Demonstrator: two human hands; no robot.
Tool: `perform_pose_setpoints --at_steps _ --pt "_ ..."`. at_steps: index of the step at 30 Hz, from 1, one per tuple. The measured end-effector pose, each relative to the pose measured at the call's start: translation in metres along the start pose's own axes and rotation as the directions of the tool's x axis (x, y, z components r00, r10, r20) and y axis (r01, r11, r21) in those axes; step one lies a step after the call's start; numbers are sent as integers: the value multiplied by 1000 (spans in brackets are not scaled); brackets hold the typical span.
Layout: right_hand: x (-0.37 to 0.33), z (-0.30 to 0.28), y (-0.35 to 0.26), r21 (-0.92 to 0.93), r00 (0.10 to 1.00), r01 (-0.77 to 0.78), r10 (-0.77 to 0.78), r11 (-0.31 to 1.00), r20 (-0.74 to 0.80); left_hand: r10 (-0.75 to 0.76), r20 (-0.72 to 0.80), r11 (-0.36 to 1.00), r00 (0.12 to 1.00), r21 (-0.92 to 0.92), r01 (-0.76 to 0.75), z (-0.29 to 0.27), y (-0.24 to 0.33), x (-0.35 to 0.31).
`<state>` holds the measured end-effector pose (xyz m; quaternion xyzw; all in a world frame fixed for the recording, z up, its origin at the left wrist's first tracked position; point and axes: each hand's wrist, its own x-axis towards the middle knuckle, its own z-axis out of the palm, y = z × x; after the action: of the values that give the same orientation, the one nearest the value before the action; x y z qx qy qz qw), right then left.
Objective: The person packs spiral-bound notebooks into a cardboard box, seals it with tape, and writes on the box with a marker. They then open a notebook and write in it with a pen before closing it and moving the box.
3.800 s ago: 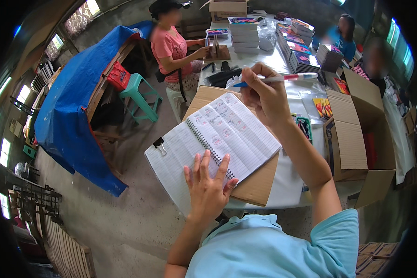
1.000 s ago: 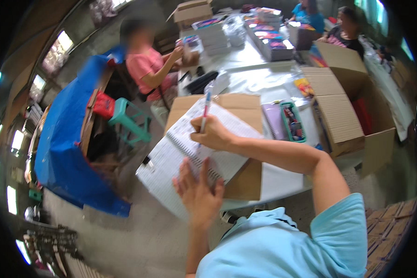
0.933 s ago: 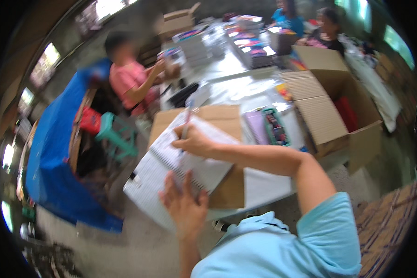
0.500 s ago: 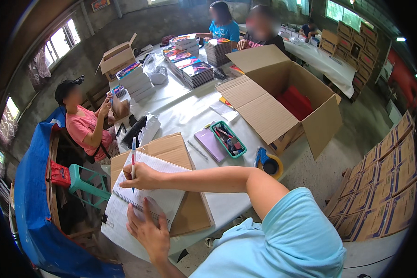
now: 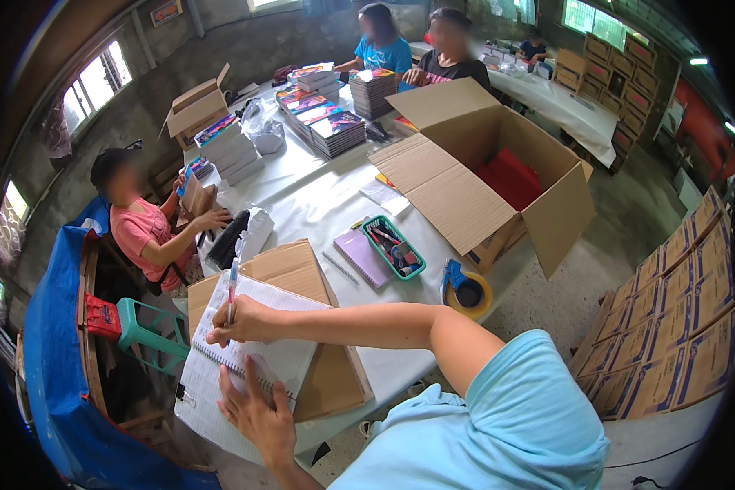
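Nearest the wearer, the left hand (image 5: 253,412) lies flat, fingers spread, on the near part of the open spiral notebook (image 5: 249,359), pinning the page without closing on anything. Just beyond it, the right hand (image 5: 241,321) is clenched around a pen (image 5: 232,287) in a writing grip; the pen stands nearly upright, its long axis running from the tip on the page up and slightly away from the wearer. The tip meets the paper immediately beside the spiral binding, so the writing spot sits just far of the left hand's fingertips and just left of the right hand. The notebook rests on a flattened brown cardboard sheet (image 5: 318,384) at the near left corner of the white-covered desk (image 5: 318,204). Farther right on the desk lie a purple notebook (image 5: 363,260), a teal tray of pens (image 5: 394,247) and a tape dispenser (image 5: 464,290). Beyond them stands a large open cardboard box (image 5: 490,171), with stacks of books (image 5: 335,131) near the far end, where other people sit.
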<state>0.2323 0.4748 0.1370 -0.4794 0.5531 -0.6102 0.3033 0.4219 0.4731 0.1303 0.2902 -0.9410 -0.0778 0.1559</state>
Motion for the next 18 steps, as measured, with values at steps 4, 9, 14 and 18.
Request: perform_pose_setpoints --at_steps 4,9,14,18 --pt "-3 3 0 -80 999 37 -39 996 -30 -5 8 1000 1000 13 5 0 -1 0" --pt "-11 2 -5 -147 979 194 -202 970 -40 3 -6 1000 1000 19 -3 2 -4 -3" --pt "-11 2 -6 -40 973 193 -197 980 -123 12 -9 1000 1000 23 -12 3 -2 -2" --pt "-10 0 -6 -15 960 207 -206 978 -190 24 -17 1000 1000 12 -24 4 -1 1"
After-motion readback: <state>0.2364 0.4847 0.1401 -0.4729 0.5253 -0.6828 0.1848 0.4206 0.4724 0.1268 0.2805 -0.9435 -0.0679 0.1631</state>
